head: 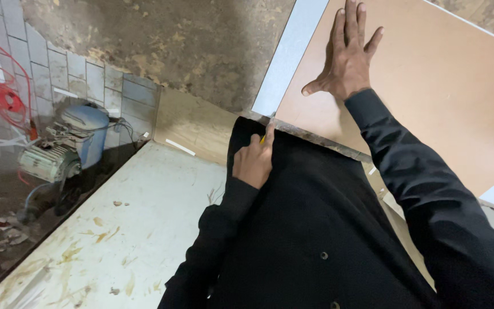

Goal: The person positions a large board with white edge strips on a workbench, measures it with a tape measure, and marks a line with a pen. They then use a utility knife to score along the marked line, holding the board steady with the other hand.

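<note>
1. Right hand [347, 54] lies flat, fingers spread, pinning the brown board [430, 86].
2. Left hand [254, 162] grips a yellow pencil [263, 139] at the board's near edge.
3. Marking appears underway; the next stroke needs the board held steady.

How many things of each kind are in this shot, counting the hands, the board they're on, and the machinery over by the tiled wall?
Hands: 2, left hand and right hand
Brown board: 1
Yellow tool tip in the left hand: 1
Motor: 1
Blue tank: 1
Red cable coil: 1
Total: 7
</note>
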`<state>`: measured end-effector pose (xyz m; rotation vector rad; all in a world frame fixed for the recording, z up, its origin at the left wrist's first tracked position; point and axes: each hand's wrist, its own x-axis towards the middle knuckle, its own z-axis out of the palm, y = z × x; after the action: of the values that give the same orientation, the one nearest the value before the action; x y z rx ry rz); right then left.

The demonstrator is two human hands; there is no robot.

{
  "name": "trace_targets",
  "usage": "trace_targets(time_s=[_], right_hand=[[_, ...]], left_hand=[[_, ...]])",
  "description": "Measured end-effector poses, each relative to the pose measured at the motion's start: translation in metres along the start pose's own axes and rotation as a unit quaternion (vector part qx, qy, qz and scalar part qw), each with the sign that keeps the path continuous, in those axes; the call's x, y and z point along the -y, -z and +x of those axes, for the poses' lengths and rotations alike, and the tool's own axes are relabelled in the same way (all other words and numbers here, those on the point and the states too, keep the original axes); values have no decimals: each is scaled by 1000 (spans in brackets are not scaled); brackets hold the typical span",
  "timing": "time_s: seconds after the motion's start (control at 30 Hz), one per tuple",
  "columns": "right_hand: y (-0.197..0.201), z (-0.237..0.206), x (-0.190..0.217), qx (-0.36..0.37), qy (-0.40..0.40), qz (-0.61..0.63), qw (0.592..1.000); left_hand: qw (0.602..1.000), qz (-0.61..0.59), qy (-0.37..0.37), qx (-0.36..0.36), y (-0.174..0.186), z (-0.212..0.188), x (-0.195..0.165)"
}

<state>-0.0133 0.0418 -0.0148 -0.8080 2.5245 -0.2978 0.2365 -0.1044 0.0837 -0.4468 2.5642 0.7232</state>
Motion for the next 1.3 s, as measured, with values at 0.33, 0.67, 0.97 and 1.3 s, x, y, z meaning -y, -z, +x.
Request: trace_targets(time_s=[0.33,0.67,0.97,1.3], right_hand=[[1,2,2,6,-9,-1,1000],[6,3,6,-12,4,27,1000],[16,6,15,17,-26,14,999],[18,7,16,22,-22,36,999]], left_hand=[[998,45,30,45,-1,-9,-9],[992,-29,-51,-109,24,64,-9],[967,-27,-89,-239,-11,279,-54],[976,-14,-82,-203,-8,289,-59]])
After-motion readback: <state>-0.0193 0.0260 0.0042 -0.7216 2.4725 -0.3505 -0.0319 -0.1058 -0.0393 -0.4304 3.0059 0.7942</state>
